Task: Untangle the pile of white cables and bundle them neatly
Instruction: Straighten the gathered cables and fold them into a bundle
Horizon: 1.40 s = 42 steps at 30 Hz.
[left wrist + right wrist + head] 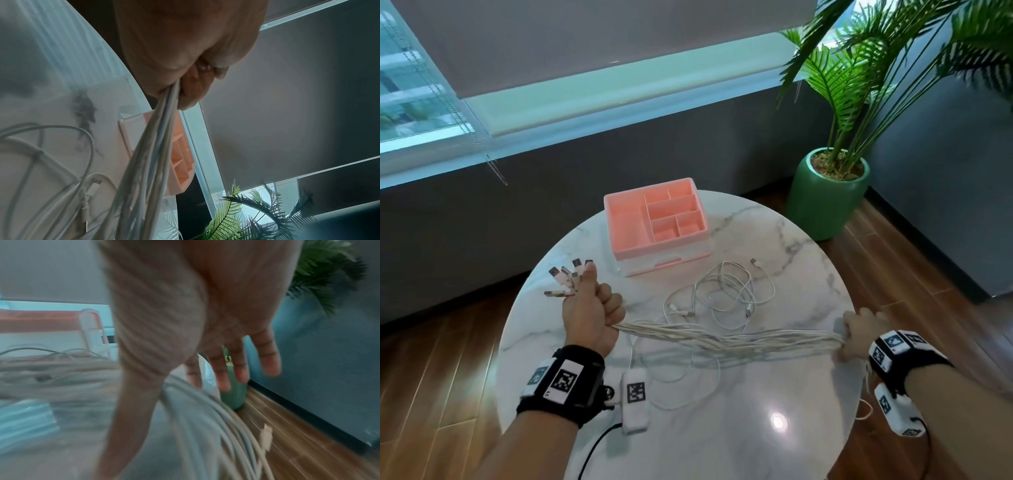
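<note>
A bundle of several white cables (722, 339) (152, 154) (205, 418) is stretched low over the round marble table (722, 438) between my hands. My left hand (592, 308) (185, 56) grips one end in a fist, and the USB plugs (566, 277) fan out above the thumb. My right hand (859, 329) (205, 321) is at the table's right edge. Its fingers (269, 356) are straight and spread, and the bundle runs through the fork between thumb and index finger. More white cables (726, 294) (61, 162) lie loosely tangled on the table behind the bundle.
A pink compartment organizer (626, 226) (180, 162) (51, 321) stands at the table's far side. A palm in a green pot (822, 205) (234, 397) stands on the wooden floor to the right. Cable ends (266, 438) hang past the table's right edge.
</note>
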### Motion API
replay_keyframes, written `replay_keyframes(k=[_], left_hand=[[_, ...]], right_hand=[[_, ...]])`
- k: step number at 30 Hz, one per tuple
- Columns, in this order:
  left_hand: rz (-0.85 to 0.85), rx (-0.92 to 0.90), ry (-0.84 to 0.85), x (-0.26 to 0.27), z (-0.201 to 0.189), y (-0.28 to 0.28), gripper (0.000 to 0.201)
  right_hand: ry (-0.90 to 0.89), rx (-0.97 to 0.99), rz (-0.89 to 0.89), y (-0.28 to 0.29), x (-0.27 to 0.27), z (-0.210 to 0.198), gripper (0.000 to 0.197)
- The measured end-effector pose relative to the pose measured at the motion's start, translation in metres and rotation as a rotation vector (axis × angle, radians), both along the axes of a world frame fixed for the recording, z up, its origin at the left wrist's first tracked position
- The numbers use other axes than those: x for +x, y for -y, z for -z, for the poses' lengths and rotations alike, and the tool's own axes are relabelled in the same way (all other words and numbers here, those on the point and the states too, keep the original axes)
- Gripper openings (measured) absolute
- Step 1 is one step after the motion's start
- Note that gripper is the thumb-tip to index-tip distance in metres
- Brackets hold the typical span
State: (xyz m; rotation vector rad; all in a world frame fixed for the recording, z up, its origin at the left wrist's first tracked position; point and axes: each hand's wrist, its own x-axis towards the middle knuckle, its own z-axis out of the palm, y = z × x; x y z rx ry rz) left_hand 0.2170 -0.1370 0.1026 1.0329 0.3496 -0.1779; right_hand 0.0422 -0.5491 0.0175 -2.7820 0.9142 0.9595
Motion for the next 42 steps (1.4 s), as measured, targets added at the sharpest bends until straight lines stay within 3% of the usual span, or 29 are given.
replay_keyframes(k=[3, 5, 7, 10, 12, 16, 19, 21, 24, 26, 29, 34, 38, 42], left_hand=[[0.006, 0.015, 0.019, 0.002, -0.004, 0.001, 0.044], [0.008, 0.025, 0.025, 0.002, -0.003, 0.002, 0.043], [0.004, 0.026, 0.026, 0.003, 0.001, 0.002, 0.041], [0.015, 0.032, 0.019, 0.004, 0.005, 0.002, 0.04], [0.029, 0.047, 0.02, 0.004, 0.006, 0.002, 0.039], [0.053, 0.074, 0.034, 0.005, 0.006, -0.001, 0.036], [0.038, 0.068, 0.026, 0.008, 0.008, -0.005, 0.036], [0.032, 0.059, 0.027, 0.011, 0.008, -0.007, 0.035], [0.029, 0.049, 0.03, 0.015, 0.006, -0.007, 0.037], [0.03, 0.05, 0.028, 0.018, 0.005, -0.003, 0.038], [0.027, 0.036, 0.026, 0.019, 0.004, 0.002, 0.04], [0.062, -0.002, 0.061, 0.018, -0.002, 0.009, 0.041], [0.111, 0.021, 0.067, 0.019, -0.005, 0.008, 0.039], [0.091, 0.098, 0.025, 0.016, -0.005, 0.002, 0.032]], right_hand=[[-0.143, -0.037, -0.077, -0.008, 0.016, -0.012, 0.1], [-0.134, 0.024, -0.077, -0.012, 0.036, -0.02, 0.111], [-0.002, 0.091, -0.047, -0.022, 0.059, -0.029, 0.093], [0.297, 0.286, 0.058, -0.044, 0.094, -0.026, 0.045], [0.364, 0.386, 0.063, -0.062, 0.11, -0.016, 0.028], [0.338, 0.314, 0.133, -0.087, 0.124, 0.008, 0.017], [0.404, 0.25, 0.28, -0.095, 0.126, 0.015, 0.019], [0.583, 0.282, 0.381, -0.098, 0.128, 0.01, 0.008], [1.002, 0.496, 0.543, -0.106, 0.145, -0.018, 0.025], [1.146, 0.725, 0.558, -0.115, 0.167, -0.047, 0.032], [1.185, 1.025, 0.47, -0.14, 0.188, -0.091, 0.029], [1.135, 1.192, 0.017, -0.21, 0.176, -0.147, 0.023], [0.943, 1.274, -0.225, -0.258, 0.151, -0.124, 0.023], [0.916, 1.339, -0.186, -0.277, 0.138, -0.096, 0.019]])
